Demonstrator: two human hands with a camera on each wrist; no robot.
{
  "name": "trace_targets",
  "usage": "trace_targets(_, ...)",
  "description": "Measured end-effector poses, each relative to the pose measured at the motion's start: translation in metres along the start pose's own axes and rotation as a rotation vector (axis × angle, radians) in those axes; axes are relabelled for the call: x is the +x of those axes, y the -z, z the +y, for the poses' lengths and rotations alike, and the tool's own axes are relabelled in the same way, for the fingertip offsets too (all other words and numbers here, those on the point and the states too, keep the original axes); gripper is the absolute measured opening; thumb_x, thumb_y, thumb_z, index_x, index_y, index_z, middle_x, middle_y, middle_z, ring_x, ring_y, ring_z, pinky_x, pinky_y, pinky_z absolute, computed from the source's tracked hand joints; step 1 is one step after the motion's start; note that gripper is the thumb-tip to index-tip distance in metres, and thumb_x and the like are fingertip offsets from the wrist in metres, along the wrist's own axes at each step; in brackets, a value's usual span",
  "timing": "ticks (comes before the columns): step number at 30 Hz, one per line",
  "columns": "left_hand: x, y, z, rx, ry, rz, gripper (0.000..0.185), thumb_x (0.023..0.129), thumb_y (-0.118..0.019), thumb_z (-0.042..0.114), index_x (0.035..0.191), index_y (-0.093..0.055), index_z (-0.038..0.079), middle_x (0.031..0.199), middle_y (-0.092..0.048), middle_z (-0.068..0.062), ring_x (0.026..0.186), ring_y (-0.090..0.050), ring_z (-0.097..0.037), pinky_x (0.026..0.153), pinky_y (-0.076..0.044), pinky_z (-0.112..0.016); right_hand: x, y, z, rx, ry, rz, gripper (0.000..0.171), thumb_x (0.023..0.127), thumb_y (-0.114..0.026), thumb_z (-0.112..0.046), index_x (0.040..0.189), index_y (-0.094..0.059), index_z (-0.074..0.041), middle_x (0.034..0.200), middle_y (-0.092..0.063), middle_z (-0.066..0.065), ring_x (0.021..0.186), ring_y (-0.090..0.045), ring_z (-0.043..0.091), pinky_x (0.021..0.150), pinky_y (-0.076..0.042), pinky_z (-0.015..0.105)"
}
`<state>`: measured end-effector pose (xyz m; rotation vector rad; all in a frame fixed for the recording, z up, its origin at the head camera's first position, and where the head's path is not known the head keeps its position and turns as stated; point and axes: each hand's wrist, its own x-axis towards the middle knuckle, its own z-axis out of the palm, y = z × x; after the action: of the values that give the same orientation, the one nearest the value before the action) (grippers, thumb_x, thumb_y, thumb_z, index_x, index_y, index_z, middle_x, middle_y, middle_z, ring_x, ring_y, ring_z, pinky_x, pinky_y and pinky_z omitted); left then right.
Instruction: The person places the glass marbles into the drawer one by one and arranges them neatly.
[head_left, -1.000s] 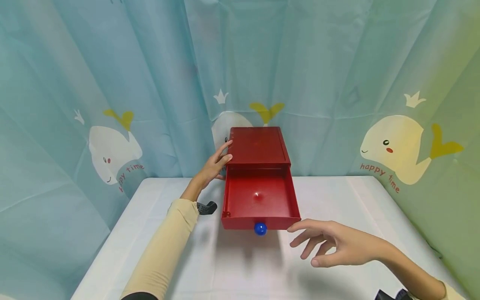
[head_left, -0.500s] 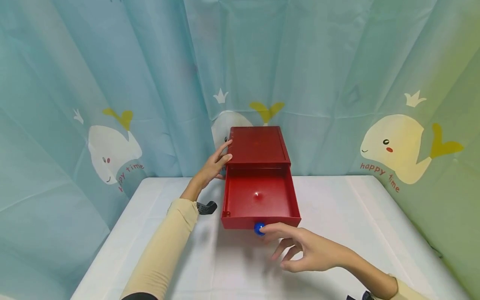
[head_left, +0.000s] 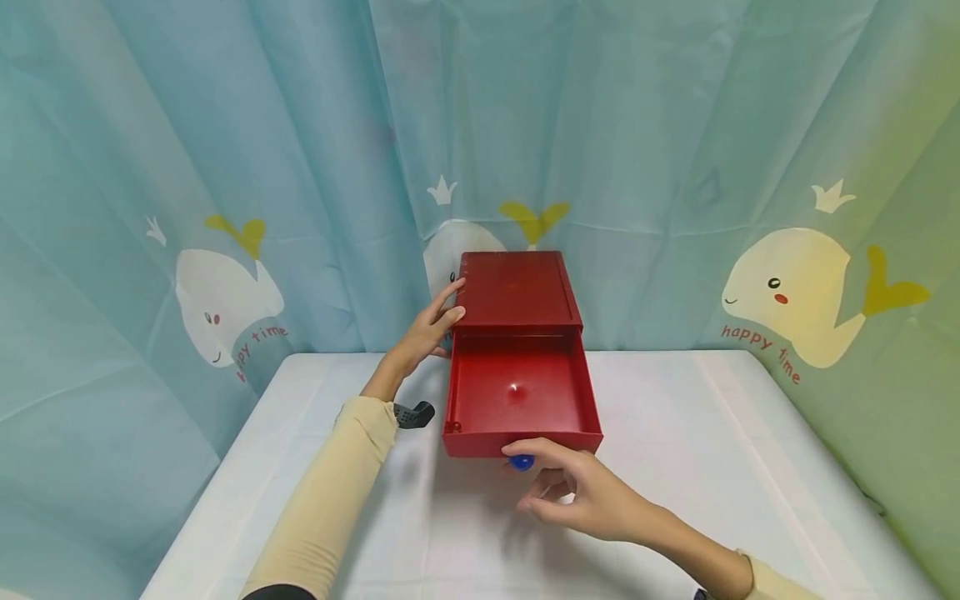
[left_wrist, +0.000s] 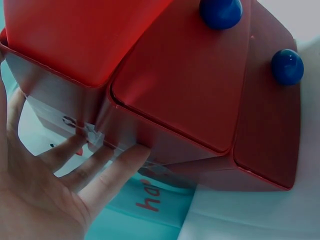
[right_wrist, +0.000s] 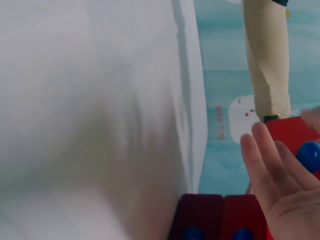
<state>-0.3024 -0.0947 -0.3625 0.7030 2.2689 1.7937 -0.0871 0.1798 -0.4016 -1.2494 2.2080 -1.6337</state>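
Sitting near the back edge of the desk (head_left: 705, 450), the red drawer box (head_left: 519, 290) is having its top drawer (head_left: 517, 392) hanging pulled out toward the front edge. Left hand (head_left: 427, 333) is resting on the box's left side, fingers (left_wrist: 95, 172) straight and flat against it, gripping nothing. Right hand (head_left: 577, 492) is reaching the drawer front, fingers curling loosely over the blue knob (head_left: 522, 462) and touching it, but I can't tell if it's really pinching the knob yet.

Curtained recording booth: whale-print curtain (head_left: 225, 167), white-clothed table (head_left: 675, 467).
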Motion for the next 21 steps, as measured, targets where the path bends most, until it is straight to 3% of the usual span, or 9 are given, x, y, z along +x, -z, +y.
trace_targets(2,0.000,0.000,0.000,0.001,0.000,-0.003,0.065,0.101,-0.051,0.049,0.161,-0.026,0.047,0.161,-0.038,-0.012,0.135,-0.051,-0.037,0.088,-0.056,-0.061,0.002,-0.003,0.001,-0.011,0.027,0.038,0.049,0.098,-0.068,-0.006,0.144,-0.052,-0.009,0.125,-0.067,0.007,0.089,-0.076,0.019,0.074,-0.062,0.037)
trace_targets(9,0.000,0.000,0.001,0.002,-0.002,-0.007,0.065,0.101,-0.051,0.049,0.161,-0.026,0.047,0.161,-0.038,-0.012,0.136,-0.050,-0.038,0.089,-0.055,-0.063,0.006,-0.010,0.000,-0.006,-0.001,0.151,0.034,0.101,-0.064,-0.005,0.135,-0.061,-0.009,0.118,-0.072,0.011,0.084,-0.076,0.023,0.071,-0.063,0.039)
trace_targets(21,-0.001,0.000,0.001,-0.004,-0.008,-0.014,0.065,0.102,-0.050,0.048,0.161,-0.024,0.046,0.161,-0.037,-0.014,0.137,-0.048,-0.040,0.091,-0.053,-0.064,0.007,-0.013,0.002,0.005,0.012,0.183,0.032,0.101,-0.062,0.000,0.132,-0.061,-0.003,0.114,-0.072,0.013,0.081,-0.076,0.022,0.068,-0.062,0.039)
